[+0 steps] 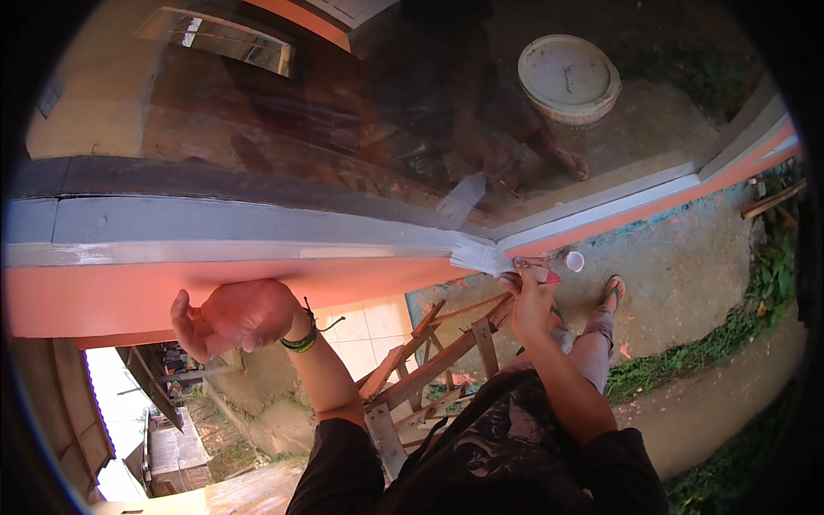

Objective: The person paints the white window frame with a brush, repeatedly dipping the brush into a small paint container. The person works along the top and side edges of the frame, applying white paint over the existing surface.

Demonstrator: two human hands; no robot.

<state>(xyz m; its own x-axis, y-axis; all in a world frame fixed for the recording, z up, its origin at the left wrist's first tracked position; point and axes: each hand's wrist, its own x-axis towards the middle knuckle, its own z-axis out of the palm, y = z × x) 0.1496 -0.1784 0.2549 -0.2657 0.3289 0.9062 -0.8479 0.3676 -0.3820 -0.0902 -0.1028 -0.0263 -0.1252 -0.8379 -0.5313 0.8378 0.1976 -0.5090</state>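
My right hand point(534, 302) is closed around the red handle of a paintbrush point(482, 257) with wide white bristles. The bristles lie against the grey window frame point(215, 225), close to its lower corner. To the left, my left hand point(240, 319) is held up beside the salmon-orange wall point(103, 296) under the frame. Its fingers are loosely bent and apart, with nothing in them. A dark corded bracelet circles that wrist. Above the frame, the dark window glass point(412, 112) reflects the brush and my legs.
A wooden trestle-like stand point(429, 378) is close by my body. A small pale cup point(574, 261) is on the worn concrete ledge point(678, 266) near my sandalled foot. Grass point(678, 356) borders the ledge. A round lidded bucket point(569, 79) shows in the glass, reflected or behind it; I cannot tell.
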